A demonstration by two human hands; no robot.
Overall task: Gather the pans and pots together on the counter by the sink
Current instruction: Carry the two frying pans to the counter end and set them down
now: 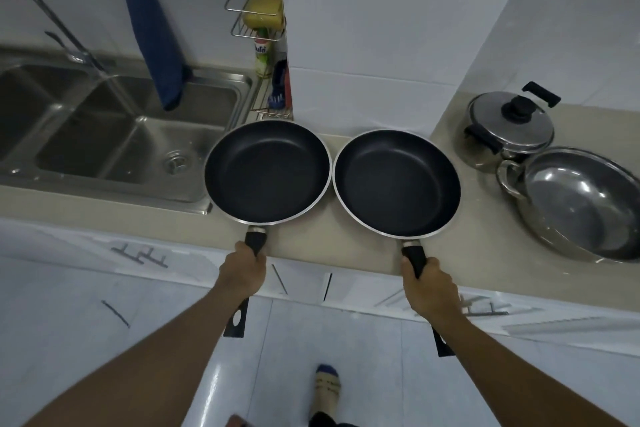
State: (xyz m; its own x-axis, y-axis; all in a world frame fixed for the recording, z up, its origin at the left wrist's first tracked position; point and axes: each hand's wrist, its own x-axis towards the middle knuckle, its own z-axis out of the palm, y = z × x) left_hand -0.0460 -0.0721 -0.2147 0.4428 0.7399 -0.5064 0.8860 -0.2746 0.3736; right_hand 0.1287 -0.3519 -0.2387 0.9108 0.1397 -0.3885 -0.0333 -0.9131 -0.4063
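Observation:
Two black non-stick frying pans lie side by side on the beige counter (478, 218), rims almost touching. The left frying pan (266, 170) overlaps the sink's right edge; my left hand (244, 270) is closed around its black handle. My right hand (431, 288) grips the handle of the right frying pan (396, 184). Both handles stick out past the counter's front edge. Further right stand a lidded steel pot (510, 126) with black handles and, in front of it, an open steel pan (581, 201).
A double steel sink (104, 128) with a curved tap (41, 10) fills the left. A blue cloth (149, 24) hangs over it. A wire rack (258, 10) with sponges and a bottle sits in the wall corner. White cabinet fronts and tiled floor lie below.

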